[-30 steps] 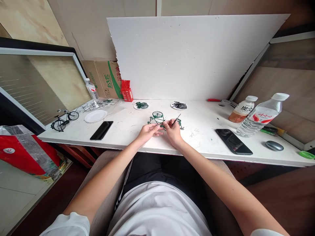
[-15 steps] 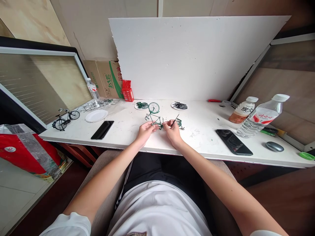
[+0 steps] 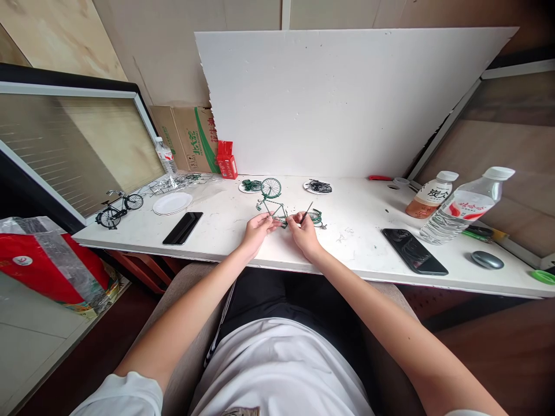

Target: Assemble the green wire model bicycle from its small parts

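Green wire and thin metal make up the model bicycle [image 3: 271, 190] held just above the table [image 3: 355, 257] between the two hands, its one fitted wheel tipped up and away from the person. The left hand [image 3: 256, 229] pinches the lower frame between thumb and fingertips. The right hand [image 3: 304, 232] is closed round a thin dark tool [image 3: 309, 210] that pokes up past its knuckles, with its fingertips close against the same end of the frame. Whether they touch the frame is too small to tell.

The bicycle looks very light and stiff but easily bent. Its spokes and slender tubes would probably deform under a squeeze, so the sturdier frame joints seem the safer place to grip, not the wheel.

Just beyond the right hand lies a loose green wheel part [image 3: 316, 218]. A dark phone [image 3: 415, 251] lies well off to the right of that hand and another phone [image 3: 182, 227] to the left of the left hand. A finished black bicycle [image 3: 119, 209] stands farther left.
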Tool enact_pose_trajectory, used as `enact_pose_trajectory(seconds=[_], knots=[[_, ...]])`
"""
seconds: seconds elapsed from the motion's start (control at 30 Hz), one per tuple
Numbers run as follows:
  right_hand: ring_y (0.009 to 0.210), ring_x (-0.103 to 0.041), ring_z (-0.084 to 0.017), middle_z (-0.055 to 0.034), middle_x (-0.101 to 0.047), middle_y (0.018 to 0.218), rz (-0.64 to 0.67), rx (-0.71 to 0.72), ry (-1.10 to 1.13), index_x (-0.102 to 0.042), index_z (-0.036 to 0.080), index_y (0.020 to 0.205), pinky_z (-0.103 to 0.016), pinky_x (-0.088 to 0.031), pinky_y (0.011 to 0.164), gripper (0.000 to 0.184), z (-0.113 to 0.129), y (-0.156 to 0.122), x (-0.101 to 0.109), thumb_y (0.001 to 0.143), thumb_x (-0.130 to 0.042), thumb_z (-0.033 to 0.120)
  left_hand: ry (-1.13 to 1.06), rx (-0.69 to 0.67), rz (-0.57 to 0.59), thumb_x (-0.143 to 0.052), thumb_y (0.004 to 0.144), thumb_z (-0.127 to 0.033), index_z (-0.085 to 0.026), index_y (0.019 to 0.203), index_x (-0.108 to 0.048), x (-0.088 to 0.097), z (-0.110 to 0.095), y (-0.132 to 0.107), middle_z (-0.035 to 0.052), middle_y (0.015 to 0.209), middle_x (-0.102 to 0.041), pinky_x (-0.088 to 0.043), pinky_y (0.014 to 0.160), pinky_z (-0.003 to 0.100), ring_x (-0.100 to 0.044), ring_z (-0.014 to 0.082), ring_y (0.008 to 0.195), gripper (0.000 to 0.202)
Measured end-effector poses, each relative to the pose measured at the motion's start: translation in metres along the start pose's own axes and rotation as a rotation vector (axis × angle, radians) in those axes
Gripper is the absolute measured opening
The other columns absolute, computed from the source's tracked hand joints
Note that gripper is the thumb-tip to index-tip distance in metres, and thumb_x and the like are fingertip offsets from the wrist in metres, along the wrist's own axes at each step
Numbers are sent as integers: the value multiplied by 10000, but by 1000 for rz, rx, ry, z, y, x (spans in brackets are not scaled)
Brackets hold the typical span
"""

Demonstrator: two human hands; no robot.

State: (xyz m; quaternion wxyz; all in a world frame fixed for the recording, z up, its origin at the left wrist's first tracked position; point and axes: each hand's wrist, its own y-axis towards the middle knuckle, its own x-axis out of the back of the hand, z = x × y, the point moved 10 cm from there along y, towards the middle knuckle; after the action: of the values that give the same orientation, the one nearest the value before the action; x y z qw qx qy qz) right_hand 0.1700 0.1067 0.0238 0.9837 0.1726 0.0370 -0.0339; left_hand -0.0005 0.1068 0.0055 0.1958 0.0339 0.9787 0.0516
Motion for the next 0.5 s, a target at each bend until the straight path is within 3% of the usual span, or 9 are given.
enact_pose_trajectory(seconds=[0.5], knots=[[870, -577, -179, 18, -601, 892, -17, -16, -31, -387, 286, 869, -345, -493, 861, 441, -2, 1, 2, 837, -773, 498, 6, 18, 6, -822, 941, -350, -128, 1137, -710, 1, 4, 2, 140, 1025, -800, -546, 1024, 412, -785, 234, 1007, 317]])
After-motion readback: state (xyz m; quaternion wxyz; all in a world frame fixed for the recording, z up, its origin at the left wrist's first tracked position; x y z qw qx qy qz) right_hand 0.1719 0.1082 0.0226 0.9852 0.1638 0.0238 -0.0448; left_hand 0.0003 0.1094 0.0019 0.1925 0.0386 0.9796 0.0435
